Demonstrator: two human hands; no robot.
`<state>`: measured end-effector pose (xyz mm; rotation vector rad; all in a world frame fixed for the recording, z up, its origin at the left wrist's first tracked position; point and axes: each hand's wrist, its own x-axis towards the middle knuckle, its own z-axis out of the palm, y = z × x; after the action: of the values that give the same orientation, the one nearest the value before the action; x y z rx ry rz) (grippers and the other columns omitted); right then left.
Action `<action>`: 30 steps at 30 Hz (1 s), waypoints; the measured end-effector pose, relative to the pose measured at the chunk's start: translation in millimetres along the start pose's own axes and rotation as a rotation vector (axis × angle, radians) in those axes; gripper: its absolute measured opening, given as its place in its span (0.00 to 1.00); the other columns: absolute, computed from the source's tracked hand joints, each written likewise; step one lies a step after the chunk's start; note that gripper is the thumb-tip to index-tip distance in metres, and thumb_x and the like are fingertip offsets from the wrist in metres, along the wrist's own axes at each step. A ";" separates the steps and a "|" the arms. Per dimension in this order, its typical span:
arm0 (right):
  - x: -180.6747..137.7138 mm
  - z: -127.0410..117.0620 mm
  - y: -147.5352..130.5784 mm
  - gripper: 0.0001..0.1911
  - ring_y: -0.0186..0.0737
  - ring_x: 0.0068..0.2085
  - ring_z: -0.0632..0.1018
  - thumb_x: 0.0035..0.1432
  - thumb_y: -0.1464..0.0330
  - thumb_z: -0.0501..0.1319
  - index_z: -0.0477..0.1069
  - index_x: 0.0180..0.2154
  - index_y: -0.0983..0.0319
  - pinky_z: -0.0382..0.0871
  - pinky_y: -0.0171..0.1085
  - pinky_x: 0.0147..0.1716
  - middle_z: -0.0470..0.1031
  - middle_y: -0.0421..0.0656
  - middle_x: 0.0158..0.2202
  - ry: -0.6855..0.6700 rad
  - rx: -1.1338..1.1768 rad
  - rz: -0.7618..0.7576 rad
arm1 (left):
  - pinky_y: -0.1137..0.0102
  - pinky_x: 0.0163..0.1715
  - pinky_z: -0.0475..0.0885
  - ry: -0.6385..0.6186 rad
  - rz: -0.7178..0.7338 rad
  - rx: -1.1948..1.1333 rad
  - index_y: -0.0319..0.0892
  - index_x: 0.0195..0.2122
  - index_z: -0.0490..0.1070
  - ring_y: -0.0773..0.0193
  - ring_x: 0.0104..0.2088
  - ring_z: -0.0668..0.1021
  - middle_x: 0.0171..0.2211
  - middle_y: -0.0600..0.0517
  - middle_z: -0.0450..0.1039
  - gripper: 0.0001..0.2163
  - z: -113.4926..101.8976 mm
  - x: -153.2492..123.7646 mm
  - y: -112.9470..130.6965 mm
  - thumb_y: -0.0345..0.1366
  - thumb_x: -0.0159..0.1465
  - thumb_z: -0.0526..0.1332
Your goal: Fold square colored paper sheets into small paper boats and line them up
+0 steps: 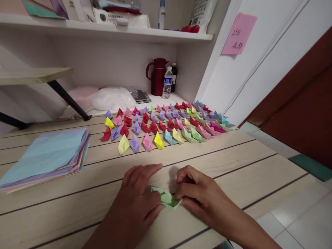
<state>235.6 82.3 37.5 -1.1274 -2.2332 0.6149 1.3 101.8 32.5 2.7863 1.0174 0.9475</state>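
A light green folded paper boat (168, 198) is between my two hands, low over the wooden table near its front edge. My left hand (140, 197) pinches the boat's left side between thumb and forefinger, its other fingers stretched out above. At the boat's right end, my right hand (198, 192) grips the paper with thumb and curled fingers. Fingertips cover parts of both ends. Beyond my hands stand several rows of small paper boats in many colours, among them a yellow boat (159, 141) and a pink boat (147, 142) in the nearest row.
At the left lies a stack of coloured paper sheets (49, 152), light blue on top. A small stand's black leg (68, 100) rises behind it. A dark red jug (157, 77) and a water bottle (167, 83) stand at the back, below a white shelf (103, 30).
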 end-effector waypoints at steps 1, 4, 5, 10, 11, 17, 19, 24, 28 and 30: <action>0.2 -0.1 -0.3 0.10 0.37 0.40 0.73 0.60 0.78 0.60 0.74 0.36 0.57 0.68 0.36 0.39 0.67 0.42 0.44 -0.002 -0.007 -0.004 | 0.52 0.55 0.66 0.000 -0.002 -0.005 0.45 0.26 0.69 0.53 0.57 0.69 0.61 0.49 0.64 0.08 0.0 -0.5 0.2 0.26 0.59 0.61; 0.6 -1.0 -1.9 0.16 0.37 0.41 0.73 0.60 0.80 0.57 0.74 0.42 0.55 0.69 0.35 0.39 0.66 0.43 0.46 -0.006 0.006 -0.019 | 0.55 0.53 0.67 -0.007 -0.007 0.007 0.45 0.26 0.69 0.56 0.56 0.71 0.61 0.49 0.65 0.09 0.0 0.1 1.0 0.25 0.60 0.60; 0.6 -1.4 -2.5 0.18 0.38 0.43 0.73 0.60 0.81 0.57 0.73 0.45 0.54 0.69 0.35 0.41 0.66 0.43 0.48 -0.005 0.022 -0.016 | 0.57 0.53 0.68 0.002 0.000 0.023 0.44 0.26 0.69 0.56 0.55 0.71 0.60 0.49 0.67 0.09 0.0 0.8 1.2 0.25 0.60 0.60; -0.7 -1.8 -3.6 0.21 0.44 0.54 0.70 0.59 0.75 0.65 0.68 0.52 0.54 0.69 0.39 0.51 0.63 0.46 0.53 -0.001 0.044 -0.002 | 0.60 0.51 0.70 0.070 0.060 0.137 0.44 0.27 0.70 0.58 0.52 0.74 0.55 0.46 0.72 0.08 1.2 3.5 1.8 0.26 0.62 0.58; -1.1 -1.5 -3.1 0.19 0.44 0.53 0.70 0.60 0.75 0.65 0.68 0.51 0.54 0.69 0.40 0.51 0.63 0.46 0.54 -0.004 0.035 -0.007 | 0.60 0.51 0.70 0.075 0.065 0.149 0.43 0.27 0.69 0.58 0.52 0.74 0.55 0.46 0.72 0.08 1.5 3.6 2.0 0.25 0.63 0.58; -3.0 1.0 1.3 0.12 0.39 0.43 0.72 0.62 0.79 0.58 0.74 0.37 0.56 0.69 0.39 0.42 0.66 0.44 0.50 0.031 -0.036 -0.082 | 0.56 0.53 0.70 0.023 0.013 0.094 0.45 0.28 0.68 0.54 0.53 0.74 0.58 0.46 0.70 0.08 -0.4 0.2 0.6 0.28 0.58 0.66; -3.6 1.6 1.5 0.13 0.40 0.44 0.72 0.61 0.80 0.57 0.74 0.38 0.56 0.70 0.40 0.43 0.66 0.44 0.50 0.043 -0.067 -0.110 | 0.54 0.52 0.72 0.022 -0.044 0.043 0.46 0.31 0.69 0.50 0.54 0.73 0.60 0.44 0.68 0.11 -4.0 -3.7 -2.5 0.39 0.55 0.72; -5.2 2.5 -0.1 0.16 0.41 0.44 0.72 0.64 0.78 0.56 0.75 0.44 0.53 0.71 0.41 0.43 0.67 0.44 0.52 0.028 -0.138 -0.152 | 0.58 0.51 0.73 0.086 -0.228 -0.121 0.48 0.43 0.70 0.51 0.57 0.72 0.61 0.43 0.65 0.17 -15.8 -13.5 -10.5 0.55 0.62 0.60; -5.1 2.6 0.1 0.15 0.40 0.44 0.73 0.66 0.75 0.56 0.72 0.50 0.53 0.72 0.40 0.43 0.67 0.46 0.52 0.025 -0.098 -0.138 | 0.62 0.51 0.70 0.139 -0.309 -0.144 0.47 0.40 0.70 0.57 0.55 0.73 0.56 0.46 0.68 0.10 -23.0 -13.7 -13.9 0.44 0.70 0.52; -3.8 2.1 -0.3 0.16 0.41 0.46 0.74 0.66 0.74 0.57 0.71 0.52 0.53 0.72 0.39 0.44 0.67 0.46 0.52 0.021 -0.069 -0.123 | 0.67 0.47 0.70 0.150 -0.297 -0.116 0.48 0.38 0.70 0.60 0.50 0.75 0.52 0.49 0.72 0.08 -27.8 -12.9 -15.9 0.41 0.70 0.53</action>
<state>235.9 78.6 35.1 -1.0156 -2.3011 0.4768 -31.0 101.9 44.6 2.4116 1.3036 1.1415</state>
